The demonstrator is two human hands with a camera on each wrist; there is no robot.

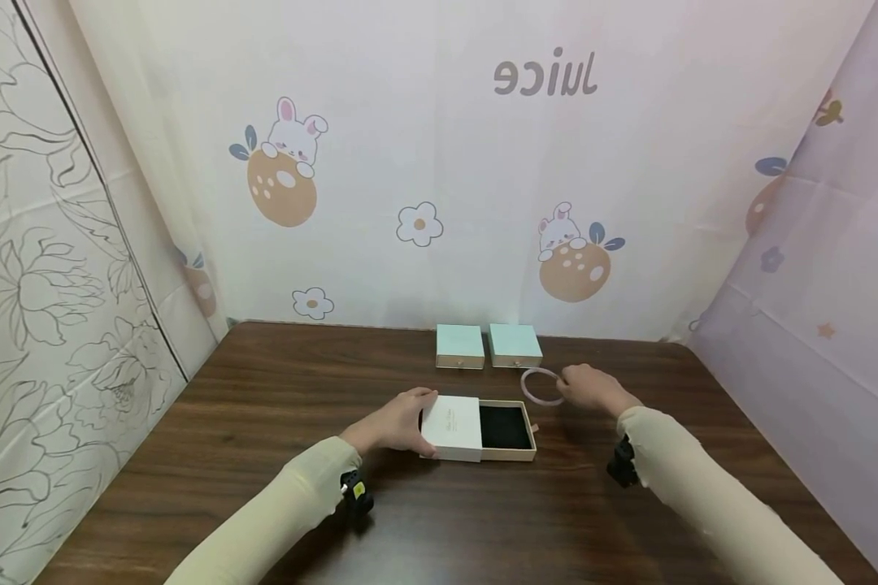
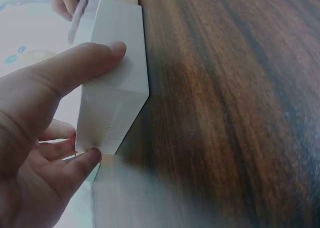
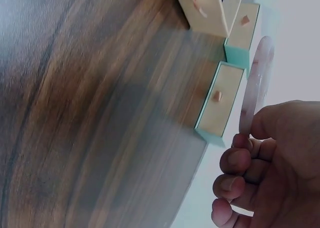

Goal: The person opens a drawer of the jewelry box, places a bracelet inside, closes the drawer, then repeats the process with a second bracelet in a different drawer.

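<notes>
A white sleeve box [image 1: 451, 424] lies on the table, its drawer [image 1: 506, 431] slid partly out to the right and showing a black lining. My left hand [image 1: 398, 422] grips the closed left end of the box, thumb on the near side in the left wrist view. Between thumb and index finger, my right hand [image 1: 588, 386] pinches a pale pink bangle [image 3: 256, 85]. The bangle [image 1: 541, 387] is held up at the drawer's back right, apart from it as far as I can see. The drawer's small ribbon tab [image 1: 534, 428] faces right.
Two mint-green drawer boxes, the left one [image 1: 459, 347] and the right one [image 1: 515, 346], stand side by side at the table's back edge. A printed curtain [image 1: 424, 162] hangs behind the dark wooden table [image 1: 278, 390]. A camera is strapped to each wrist.
</notes>
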